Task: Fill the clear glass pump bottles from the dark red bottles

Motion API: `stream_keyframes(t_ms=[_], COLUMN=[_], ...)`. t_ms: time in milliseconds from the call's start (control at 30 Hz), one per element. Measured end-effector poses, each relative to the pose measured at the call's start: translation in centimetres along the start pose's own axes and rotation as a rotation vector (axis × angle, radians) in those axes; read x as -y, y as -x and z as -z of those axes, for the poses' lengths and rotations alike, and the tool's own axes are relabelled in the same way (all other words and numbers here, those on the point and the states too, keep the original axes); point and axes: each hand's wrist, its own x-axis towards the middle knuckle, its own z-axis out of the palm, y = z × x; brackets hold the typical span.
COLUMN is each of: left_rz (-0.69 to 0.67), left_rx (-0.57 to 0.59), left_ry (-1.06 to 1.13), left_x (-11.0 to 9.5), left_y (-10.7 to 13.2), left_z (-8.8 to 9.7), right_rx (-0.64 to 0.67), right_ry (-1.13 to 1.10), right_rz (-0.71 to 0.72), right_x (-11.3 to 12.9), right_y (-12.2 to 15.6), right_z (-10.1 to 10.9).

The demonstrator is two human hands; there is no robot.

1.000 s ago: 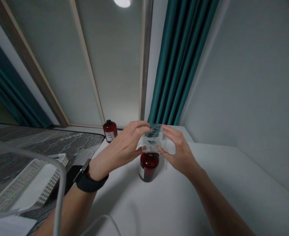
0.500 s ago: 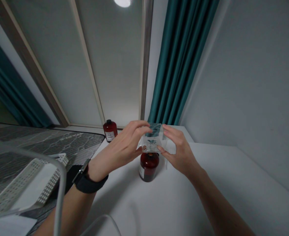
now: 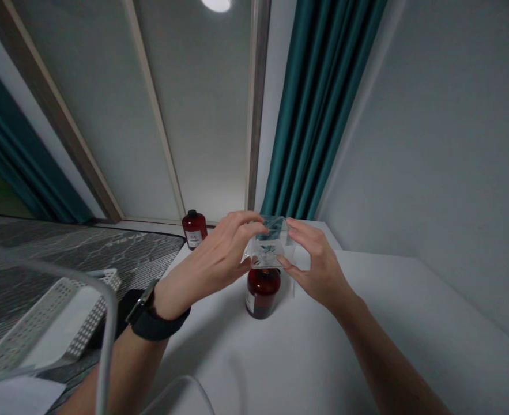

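Both my hands hold a small clear plastic box (image 3: 270, 245) just above a dark red bottle (image 3: 260, 293) that stands on the white table (image 3: 366, 323). My left hand (image 3: 213, 262) pinches the box's left side with thumb and fingers; a black watch sits on that wrist. My right hand (image 3: 319, 265) grips the right side the same way. Whether the box touches the bottle's top is hidden by the fingers.
A second dark red bottle (image 3: 194, 229) with a black cap stands at the table's far left corner. A white perforated basket (image 3: 42, 323) sits low at the left, over a grey patterned surface. Teal curtains (image 3: 319, 109) hang behind, a grey wall at the right.
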Motion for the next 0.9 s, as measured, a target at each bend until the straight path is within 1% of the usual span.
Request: stream_keyframes(t_ms=[367, 700, 900], left_rz=[0.003, -0.003, -0.001], left_rx=[0.012, -0.001, 0.016], left_ry=[-0.009, -0.040, -0.067], left_x=[-0.23, -0.31, -0.52], left_y=[-0.14, -0.17, -0.25], left_z=[0.19, 0.18, 0.37], right_rx=[-0.014, -0.015, -0.014], right_ry=[0.013, 0.027, 0.032], right_rz=[0.003, 0.005, 0.006], right_x=[0.02, 0.23, 0.26], right_y=[-0.09, -0.11, -0.13], right_z=[0.05, 0.02, 0.03])
